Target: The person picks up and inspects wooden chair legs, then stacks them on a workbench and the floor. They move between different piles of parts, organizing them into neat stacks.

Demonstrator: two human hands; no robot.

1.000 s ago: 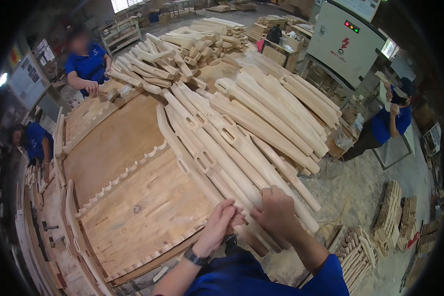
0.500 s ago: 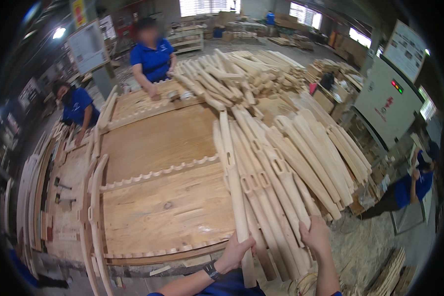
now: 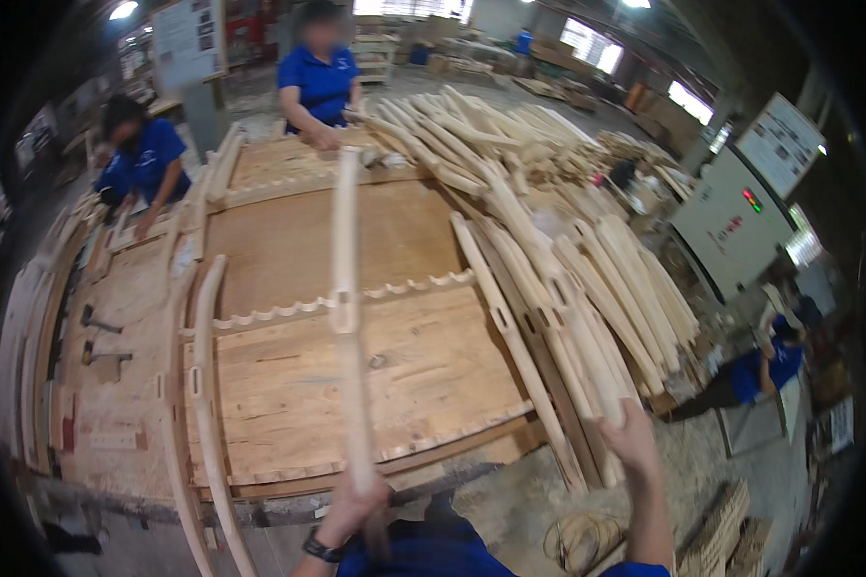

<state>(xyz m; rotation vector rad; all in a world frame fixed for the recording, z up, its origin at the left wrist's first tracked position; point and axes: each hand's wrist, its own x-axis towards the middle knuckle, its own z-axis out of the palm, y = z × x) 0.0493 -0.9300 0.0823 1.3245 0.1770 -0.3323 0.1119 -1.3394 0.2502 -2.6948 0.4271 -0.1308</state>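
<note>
My left hand [image 3: 354,502] is closed around the near end of a long, pale wooden post [image 3: 344,313] with a slot at mid-length. The post is raised over the workbench and slightly blurred. At the right, my right hand [image 3: 631,435] has its fingers curled round the near end of another wooden post [image 3: 597,361] in the pile. A separate slotted post [image 3: 512,337] lies at the pile's left side. Below the raised post is a scalloped wooden strip [image 3: 404,293] across the brown panel [image 3: 318,236] on the bench.
Two slotted posts [image 3: 207,385] lie along the bench's left part, near two hammers [image 3: 91,354]. Two co-workers in blue stand at the far side [image 3: 319,82] and left [image 3: 149,163]. Another person [image 3: 770,361] is beyond the grey electrical cabinet [image 3: 736,221]. More wood [image 3: 510,144] is heaped behind.
My left hand has moved left, carrying a post away from the pile and over the panel. My right hand stays at the pile's near end. The whole view has shifted a little.
</note>
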